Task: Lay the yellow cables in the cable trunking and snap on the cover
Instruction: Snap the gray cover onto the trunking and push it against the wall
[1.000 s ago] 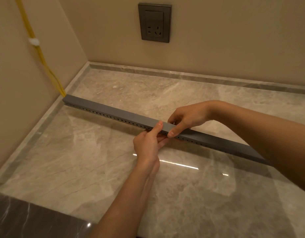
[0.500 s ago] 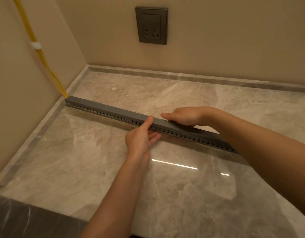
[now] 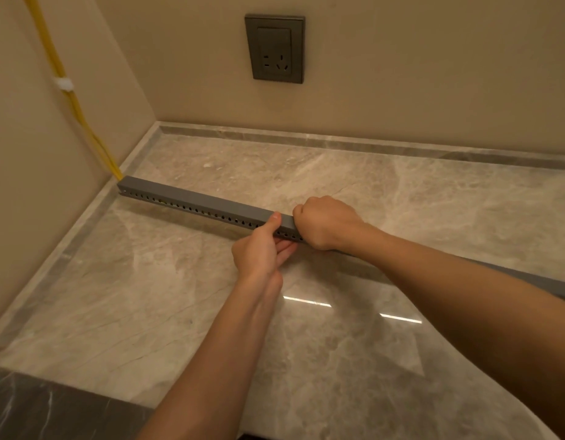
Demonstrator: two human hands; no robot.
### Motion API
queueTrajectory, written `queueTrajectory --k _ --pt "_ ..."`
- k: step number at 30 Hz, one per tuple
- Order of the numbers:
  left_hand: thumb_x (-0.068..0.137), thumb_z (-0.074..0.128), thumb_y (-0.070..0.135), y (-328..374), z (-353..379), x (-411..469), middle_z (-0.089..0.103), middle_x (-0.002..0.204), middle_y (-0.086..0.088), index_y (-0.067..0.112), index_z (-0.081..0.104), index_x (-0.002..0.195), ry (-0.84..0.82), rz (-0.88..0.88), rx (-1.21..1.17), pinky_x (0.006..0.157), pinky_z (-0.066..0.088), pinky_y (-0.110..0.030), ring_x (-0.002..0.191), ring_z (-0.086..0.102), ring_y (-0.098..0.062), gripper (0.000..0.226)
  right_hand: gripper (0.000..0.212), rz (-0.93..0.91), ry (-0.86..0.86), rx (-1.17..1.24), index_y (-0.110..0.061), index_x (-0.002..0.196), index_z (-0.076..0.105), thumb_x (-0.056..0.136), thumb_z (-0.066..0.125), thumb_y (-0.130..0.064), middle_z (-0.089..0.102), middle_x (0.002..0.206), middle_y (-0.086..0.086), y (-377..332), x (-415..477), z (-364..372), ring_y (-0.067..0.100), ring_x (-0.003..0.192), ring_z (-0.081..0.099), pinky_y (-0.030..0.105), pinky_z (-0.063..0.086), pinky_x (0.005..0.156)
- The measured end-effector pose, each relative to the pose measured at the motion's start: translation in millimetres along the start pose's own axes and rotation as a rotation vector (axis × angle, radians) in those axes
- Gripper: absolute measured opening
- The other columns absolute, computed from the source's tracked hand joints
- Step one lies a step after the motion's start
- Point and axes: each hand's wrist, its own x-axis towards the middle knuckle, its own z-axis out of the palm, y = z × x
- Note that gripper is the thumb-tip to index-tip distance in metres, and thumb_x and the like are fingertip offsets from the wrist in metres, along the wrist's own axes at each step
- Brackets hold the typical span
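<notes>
- Along the left wall (image 3: pixel 27 192), the yellow cables (image 3: pixel 74 103) are being held by a white clip (image 3: pixel 64 84). They are being led down to the corner, where they are meeting the left end of the trunking.
- Across the marble counter (image 3: pixel 141 300), the grey trunking (image 3: pixel 211 214) is lying slantwise from the left wall toward the right edge of the view. A row of small holes is showing along its near side.
- On top of the trunking, the cover (image 3: pixel 205 200) is sitting level along the whole visible left stretch.
- Near the middle, the trunking is being pinched by the left hand (image 3: pixel 262 252). The thumb is being pressed onto the cover's top, and the fingers are being laid along the near side below it.
- High on the back wall, a dark socket (image 3: pixel 275 49) is sitting well apart from both hands.
- Just right of the left thumb, the right hand (image 3: pixel 327 222) is being clenched into a fist, and its underside is being pressed down on the cover.
- Further right, most of the trunking is being hidden behind the right forearm, and only a grey strip is showing at the frame's edge.
- Below that forearm, two bright streaks of light are being reflected in the counter.
</notes>
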Motion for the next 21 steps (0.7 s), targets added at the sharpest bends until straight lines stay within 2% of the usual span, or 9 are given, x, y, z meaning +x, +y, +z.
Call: queueTrajectory --k 7,10,12,14,15,17,19,21 --pt "0.081 0.068 0.008 -4 3 -1 0.07 0.083 -0.018 0.003 0.062 0.081 -0.005 0.001 -0.041 0.066 0.06 -0.033 0.07 0.071 -0.022 0.008 0.018 -0.004 0.061 -0.048 -0.005 0.098 0.057 0.087 0.05 -0.017 0.059 0.097 0.015 4 -1 1 0.025 0.071 0.041 0.033 0.034 0.059" --pt "0.08 0.07 0.009 -3 8 -1 0.07 0.084 -0.018 0.002 0.062 0.082 0.0 0.001 -0.053 0.067 0.06 -0.035 0.073 0.071 -0.024 0.011 0.019 -0.008 0.027 0.056 -0.004 0.095 0.052 0.093 0.043 -0.02 0.055 0.087 0.016 13 4 -4 0.028 0.074 0.046 0.033 0.035 0.061" --pt "0.078 0.072 0.011 -1 10 0 0.07 0.081 -0.017 0.003 0.062 0.082 0.004 0.001 -0.05 0.062 0.06 -0.032 0.069 0.071 -0.023 0.013 0.031 0.02 -0.078 0.247 -0.008 0.081 0.05 0.099 0.032 -0.025 0.052 0.073 0.011 23 5 -11 0.026 0.073 0.05 0.03 0.034 0.062" --pt "0.077 0.074 0.014 2 11 1 0.071 0.078 -0.015 0.005 0.063 0.081 0.002 -0.005 -0.043 0.058 0.059 -0.029 0.066 0.071 -0.021 0.014 0.049 0.123 -0.212 0.55 -0.01 0.073 0.061 0.098 0.032 -0.041 0.063 0.067 0.005 35 3 -19 0.02 0.066 0.06 0.029 0.039 0.062" --pt "0.076 0.075 0.015 2 11 1 0.072 0.078 -0.014 0.006 0.064 0.082 0.001 -0.01 -0.037 0.058 0.059 -0.028 0.066 0.071 -0.02 0.015 0.054 0.173 -0.279 0.644 -0.013 0.075 0.067 0.095 0.032 -0.049 0.069 0.068 0.003 41 0 -21 0.014 0.063 0.064 0.027 0.041 0.064" --pt "0.074 0.076 0.018 2 12 1 0.072 0.08 -0.013 0.007 0.064 0.083 0.01 -0.022 -0.031 0.06 0.059 -0.028 0.069 0.071 -0.02 0.019 0.056 0.209 -0.371 0.656 -0.019 0.086 0.07 0.091 0.033 -0.06 0.073 0.075 -0.001 55 -6 -23 0.011 0.067 0.067 0.026 0.043 0.072" --pt "0.073 0.078 0.02 2 11 2 0.071 0.081 -0.012 0.008 0.063 0.084 0.031 -0.03 -0.038 0.06 0.059 -0.028 0.069 0.071 -0.019 0.022 0.051 0.199 -0.421 0.632 -0.027 0.093 0.069 0.089 0.033 -0.063 0.071 0.088 -0.004 68 -13 -24 0.012 0.083 0.066 0.027 0.042 0.082" --pt "0.071 0.079 0.022 0 11 2 0.071 0.082 -0.011 0.009 0.063 0.084 0.045 -0.034 -0.042 0.059 0.059 -0.027 0.069 0.071 -0.018 0.024 0.044 0.181 -0.471 0.705 -0.033 0.088 0.068 0.089 0.035 -0.062 0.071 0.09 -0.008 79 -21 -24 0.012 0.087 0.066 0.023 0.044 0.08"
